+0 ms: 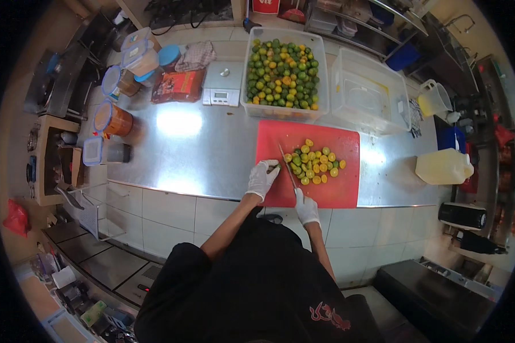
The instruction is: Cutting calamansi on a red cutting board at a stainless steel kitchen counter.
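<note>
A red cutting board [339,193] lies at the near edge of the steel table. My gloved left hand [262,178] rests at its left side, holding a small green citrus fruit [277,166] between thumb and fingers. My gloved right hand [307,208] grips the handle of a kitchen knife [288,168], whose blade points up and left, just right of the held fruit. Halved small citrus fruits [316,167], with yellow flesh, are heaped right of the blade. Beyond the board stands a clear plastic bin [283,113] of whole green and yellow citrus fruits [283,73].
An empty-looking clear plastic bin [369,94] stands at the back right, near a jug of yellow liquid [441,167]. A digital kitchen scale [221,88] and a red package [178,85] are at the back left. Lidded containers [113,118] line the left end.
</note>
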Tool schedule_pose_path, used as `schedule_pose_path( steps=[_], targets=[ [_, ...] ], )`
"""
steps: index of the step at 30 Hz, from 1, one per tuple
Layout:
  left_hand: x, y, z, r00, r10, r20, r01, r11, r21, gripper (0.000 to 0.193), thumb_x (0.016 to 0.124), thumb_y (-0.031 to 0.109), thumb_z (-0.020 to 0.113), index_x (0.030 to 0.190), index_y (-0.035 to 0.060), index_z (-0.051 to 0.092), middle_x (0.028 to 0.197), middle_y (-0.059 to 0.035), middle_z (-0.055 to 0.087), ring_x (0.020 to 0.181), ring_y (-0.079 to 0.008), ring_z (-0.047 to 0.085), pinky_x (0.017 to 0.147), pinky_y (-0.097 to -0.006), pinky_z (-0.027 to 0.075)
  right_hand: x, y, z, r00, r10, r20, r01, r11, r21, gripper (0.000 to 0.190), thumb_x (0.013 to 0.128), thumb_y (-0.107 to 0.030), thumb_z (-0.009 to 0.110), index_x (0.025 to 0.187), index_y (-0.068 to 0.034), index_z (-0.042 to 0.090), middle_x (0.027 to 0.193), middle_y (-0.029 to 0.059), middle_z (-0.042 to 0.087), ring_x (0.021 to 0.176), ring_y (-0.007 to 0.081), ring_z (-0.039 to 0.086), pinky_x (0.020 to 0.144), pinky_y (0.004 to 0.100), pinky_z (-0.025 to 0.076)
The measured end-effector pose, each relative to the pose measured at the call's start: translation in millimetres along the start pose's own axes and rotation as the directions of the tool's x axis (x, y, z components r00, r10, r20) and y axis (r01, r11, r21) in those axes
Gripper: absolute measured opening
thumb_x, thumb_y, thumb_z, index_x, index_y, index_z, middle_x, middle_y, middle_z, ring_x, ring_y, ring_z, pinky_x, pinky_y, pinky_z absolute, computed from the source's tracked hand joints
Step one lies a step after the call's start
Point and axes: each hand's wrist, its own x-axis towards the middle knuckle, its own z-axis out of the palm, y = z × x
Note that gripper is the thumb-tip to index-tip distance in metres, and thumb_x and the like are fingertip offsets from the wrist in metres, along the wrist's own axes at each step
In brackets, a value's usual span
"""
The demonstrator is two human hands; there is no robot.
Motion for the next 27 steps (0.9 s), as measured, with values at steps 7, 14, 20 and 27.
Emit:
schedule_pose_path(
  steps=[7, 14, 20, 27],
  targets=[
    [55.7, 53.2, -21.4, 0.944, 0.282, 0.174, -0.303, 0.947, 0.110, 0.016, 0.085, 0.014, 0.061, 0.097, 0.0074, 0.069, 0.092, -0.0137, 0.067, 0.081, -0.0269, 0.065, 0.072, -0.0356, 0.051, -1.3, -26.5, -56.1, 0.976, 0.201, 0.083, -0.217, 0.927, 0.307, 0.044, 0.095, -0.034, 0.044, 0.076, 0.002, 0.059, 0.060, 0.0171, 0.057, 0.054, 0.0287, 0.058, 0.051, 0.0409, 0.043],
    [229.0, 95.3, -40.3, 0.861, 0.457, 0.225, -0.509, 0.788, 0.348, 0.020, 0.086, 0.009, 0.053, 0.097, 0.0090, 0.068, 0.097, -0.0174, 0.065, 0.092, -0.0331, 0.062, 0.083, -0.0426, 0.047, 9.0, -57.5, -85.2, 0.960, 0.278, -0.037, -0.229, 0.854, 0.468, 0.053, 0.097, -0.040, 0.043, 0.069, 0.003, 0.058, 0.059, 0.0124, 0.056, 0.056, 0.0203, 0.055, 0.057, 0.0373, 0.044],
    [297.8, 59.4, 16.0, 0.811, 0.323, 0.488, -0.585, 0.460, 0.668, 0.017, 0.078, 0.006, 0.060, 0.090, 0.0112, 0.071, 0.092, -0.0134, 0.066, 0.091, -0.0294, 0.062, 0.081, -0.0403, 0.050, 12.6, -55.0, -76.1, 0.955, 0.281, -0.097, -0.200, 0.849, 0.489, 0.052, 0.098, -0.040, 0.042, 0.073, 0.003, 0.057, 0.054, 0.0091, 0.049, 0.050, 0.0151, 0.048, 0.051, 0.0354, 0.040],
    [300.9, 56.6, 30.7, 0.825, 0.327, 0.461, -0.508, 0.070, 0.858, 0.014, 0.073, 0.004, 0.061, 0.082, 0.0115, 0.069, 0.079, -0.0086, 0.064, 0.085, -0.0288, 0.062, 0.066, -0.0407, 0.050, 7.8, -48.3, -70.9, 0.948, 0.298, -0.114, -0.205, 0.843, 0.497, 0.056, 0.097, -0.043, 0.042, 0.066, 0.003, 0.055, 0.053, 0.0086, 0.049, 0.050, 0.0153, 0.049, 0.051, 0.0356, 0.040]
  ],
)
